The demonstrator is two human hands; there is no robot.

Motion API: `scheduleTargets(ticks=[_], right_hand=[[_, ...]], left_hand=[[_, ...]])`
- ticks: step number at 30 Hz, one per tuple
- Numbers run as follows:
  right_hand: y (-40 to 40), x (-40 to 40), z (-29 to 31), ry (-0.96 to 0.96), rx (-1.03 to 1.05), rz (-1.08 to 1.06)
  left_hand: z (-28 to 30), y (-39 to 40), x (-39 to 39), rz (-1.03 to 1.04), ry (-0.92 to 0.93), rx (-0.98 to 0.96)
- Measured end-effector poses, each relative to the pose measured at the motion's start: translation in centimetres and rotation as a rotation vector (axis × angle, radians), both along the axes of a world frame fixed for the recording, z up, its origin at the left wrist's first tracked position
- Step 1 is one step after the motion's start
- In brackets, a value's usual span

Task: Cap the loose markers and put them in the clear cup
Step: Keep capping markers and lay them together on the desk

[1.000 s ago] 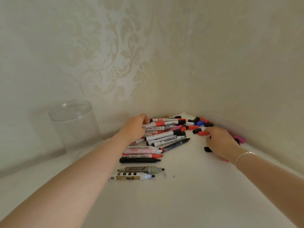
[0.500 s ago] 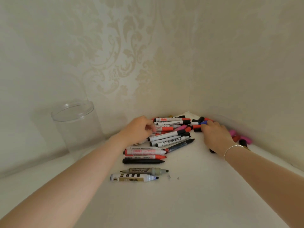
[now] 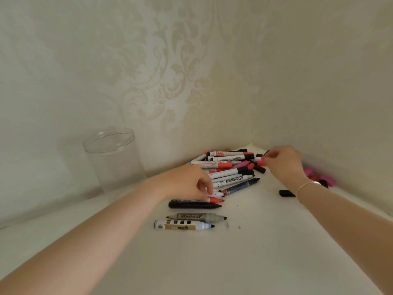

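Soft dim light, wide-angle edge distortion

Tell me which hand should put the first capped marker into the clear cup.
Left. The left hand is on the pile's cup side, nearer the clear cup; the right hand pinches a red cap at the far side.

Just one wide-angle view, worn on the head, looking forward and down into a wall corner [image 3: 253, 103] over a white tabletop [image 3: 234, 262]. Pretty close in, both forearms reaching from the bottom edge toward the corner. No second view, so no overlap.
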State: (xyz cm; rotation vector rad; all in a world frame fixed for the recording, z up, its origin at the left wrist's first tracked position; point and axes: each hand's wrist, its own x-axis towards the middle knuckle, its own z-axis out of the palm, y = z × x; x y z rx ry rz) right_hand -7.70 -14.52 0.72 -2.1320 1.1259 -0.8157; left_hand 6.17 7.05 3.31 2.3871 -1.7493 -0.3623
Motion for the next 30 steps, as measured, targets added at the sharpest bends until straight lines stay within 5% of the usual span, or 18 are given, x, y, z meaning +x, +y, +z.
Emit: scheduleTargets(ticks=[5,14,18,30], right_hand=[[2.6,0.5,2.8,-0.431,0.466,0.067],[5.5,0.2,3.2,-0.570,0.802,0.287],[6.2,-0.4,2.6,-0.511,0.785,0.354],[6.0,-1.8,3.3,-0.840,0.850,0.376]], left_hand=[[-1.1,-0.3,-0.4,-0.056,-0.173,0.027],[-1.6,-0.5,-1.7,-0.073,-0.412,-0.039],[-1.9,-0.4,-1.9,-0.073,-0.441,-0.056],[-0.4,-0.9,-3.5,0.070,0.046,-0.537]])
